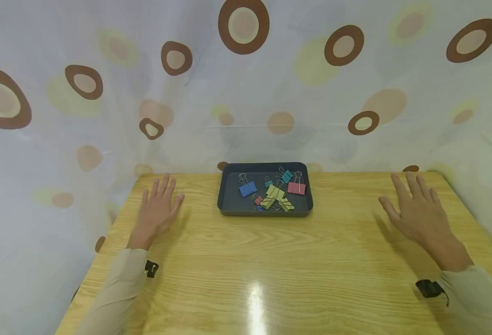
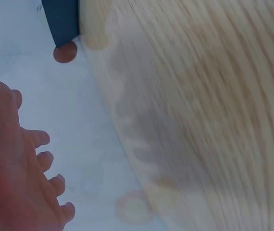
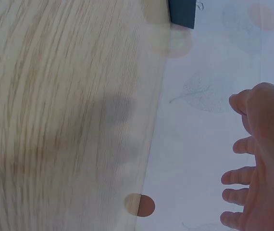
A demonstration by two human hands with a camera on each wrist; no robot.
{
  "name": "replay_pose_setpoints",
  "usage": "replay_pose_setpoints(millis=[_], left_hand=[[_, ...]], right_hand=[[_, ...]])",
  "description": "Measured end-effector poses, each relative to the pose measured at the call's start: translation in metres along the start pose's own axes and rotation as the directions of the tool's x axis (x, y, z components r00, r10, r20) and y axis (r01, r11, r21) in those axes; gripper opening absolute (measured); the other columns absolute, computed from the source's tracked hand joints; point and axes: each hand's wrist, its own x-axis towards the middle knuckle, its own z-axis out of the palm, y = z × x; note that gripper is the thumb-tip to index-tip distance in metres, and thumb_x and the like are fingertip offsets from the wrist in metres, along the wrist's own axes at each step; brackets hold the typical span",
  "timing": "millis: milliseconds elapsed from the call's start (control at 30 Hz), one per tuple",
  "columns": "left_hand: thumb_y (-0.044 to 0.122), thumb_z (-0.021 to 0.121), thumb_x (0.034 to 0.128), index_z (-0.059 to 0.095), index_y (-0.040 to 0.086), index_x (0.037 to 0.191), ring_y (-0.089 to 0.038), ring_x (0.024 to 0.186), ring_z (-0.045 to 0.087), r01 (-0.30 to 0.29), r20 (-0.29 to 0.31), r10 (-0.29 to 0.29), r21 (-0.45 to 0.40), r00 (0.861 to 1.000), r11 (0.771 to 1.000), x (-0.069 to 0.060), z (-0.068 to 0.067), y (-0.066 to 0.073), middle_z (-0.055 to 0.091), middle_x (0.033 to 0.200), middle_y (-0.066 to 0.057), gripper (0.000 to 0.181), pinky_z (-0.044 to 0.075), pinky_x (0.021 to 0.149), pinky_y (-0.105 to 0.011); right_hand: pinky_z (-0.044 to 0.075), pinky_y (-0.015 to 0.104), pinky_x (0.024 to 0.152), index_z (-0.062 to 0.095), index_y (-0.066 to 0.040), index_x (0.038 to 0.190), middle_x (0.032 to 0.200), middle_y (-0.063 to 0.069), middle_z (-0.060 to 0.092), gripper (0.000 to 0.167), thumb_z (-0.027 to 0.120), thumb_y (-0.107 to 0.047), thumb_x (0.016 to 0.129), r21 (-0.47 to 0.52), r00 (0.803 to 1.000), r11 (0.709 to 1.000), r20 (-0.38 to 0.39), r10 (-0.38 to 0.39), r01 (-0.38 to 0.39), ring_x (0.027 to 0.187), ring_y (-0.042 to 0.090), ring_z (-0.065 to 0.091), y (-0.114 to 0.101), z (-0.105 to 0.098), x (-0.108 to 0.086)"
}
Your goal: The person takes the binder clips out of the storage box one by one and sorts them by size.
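A dark grey tray (image 1: pixel 233 204) at the table's back edge holds several binder clips: a blue clip (image 1: pixel 248 188) at its left, a pink clip (image 1: pixel 296 188) at its right, teal ones, and yellow clips (image 1: pixel 275 192) clustered with a small red one. My left hand (image 1: pixel 156 214), fingers spread and holding nothing, is over the table left of the tray. On the far right, my right hand (image 1: pixel 422 216) is likewise spread with nothing in it. Each wrist view shows its own hand, left (image 2: pixel 17 168) and right (image 3: pixel 267 159), apart from the tray's corner (image 2: pixel 62 19).
The wooden table (image 1: pixel 254 260) reflects a bright light near its front. Behind and beside it hangs a pale curtain (image 1: pixel 254 88) with brown, peach and yellow circles. A small black device (image 1: pixel 151 268) is on the left wrist, another (image 1: pixel 430 288) on the right.
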Motion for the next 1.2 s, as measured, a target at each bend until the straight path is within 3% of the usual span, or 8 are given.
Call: replay_pose_setpoints(millis=[167,400,667,967,1200], left_hand=[[0.055,0.019,0.1104,0.011,0.005,0.165,-0.042,0.156,-0.002,-0.021,-0.002,0.021,-0.012,1.0,1.0,0.014,0.008,0.013,-0.002,0.172,-0.014,0.075,0.001,0.119,-0.069],[0.051,0.023,0.1116,0.01,0.008,0.166,-0.039,0.157,-0.001,-0.065,0.02,0.066,-0.054,0.998,0.996,0.036,0.021,0.035,0.003,0.173,-0.012,0.07,0.003,0.12,-0.068],[0.047,0.026,0.1122,0.011,0.008,0.166,-0.04,0.157,0.005,-0.128,0.049,0.133,-0.085,0.99,0.988,0.054,0.04,0.049,0.002,0.173,-0.009,0.068,0.005,0.12,-0.068],[0.056,0.021,0.11,0.01,0.009,0.166,-0.04,0.156,0.007,-0.199,0.067,0.208,-0.111,0.976,0.974,0.049,0.049,0.06,0.005,0.172,-0.01,0.074,0.009,0.119,-0.069],[0.054,0.03,0.1103,0.009,0.008,0.166,-0.038,0.157,0.007,-0.204,0.129,0.218,-0.116,0.967,0.972,0.039,0.049,0.074,0.006,0.172,-0.008,0.075,0.008,0.121,-0.067]], right_hand=[[0.017,0.078,0.109,0.023,0.002,0.161,0.157,0.041,0.021,0.071,0.048,-0.039,0.109,0.027,0.998,1.0,-0.061,-0.014,0.016,0.142,0.061,0.019,-0.004,-0.001,-0.005],[0.032,0.08,0.094,0.032,0.001,0.158,0.149,0.044,0.031,0.065,0.057,-0.03,0.106,0.073,0.988,0.997,-0.152,-0.018,0.029,0.127,0.067,0.035,-0.013,-0.001,-0.012],[0.038,0.079,0.085,0.038,0.001,0.156,0.148,0.041,0.036,0.063,0.062,-0.023,0.103,0.135,0.973,0.988,-0.23,-0.037,0.07,0.124,0.065,0.04,-0.033,0.001,-0.019],[0.04,0.078,0.082,0.04,0.001,0.155,0.148,0.041,0.037,0.062,0.063,-0.024,0.103,0.174,0.96,0.981,-0.278,-0.039,0.091,0.123,0.066,0.041,-0.045,0.004,-0.021],[0.037,0.08,0.084,0.036,0.002,0.156,0.15,0.041,0.033,0.062,0.06,-0.025,0.105,0.216,0.971,0.974,-0.238,-0.017,0.07,0.128,0.067,0.036,-0.051,0.006,-0.022]])
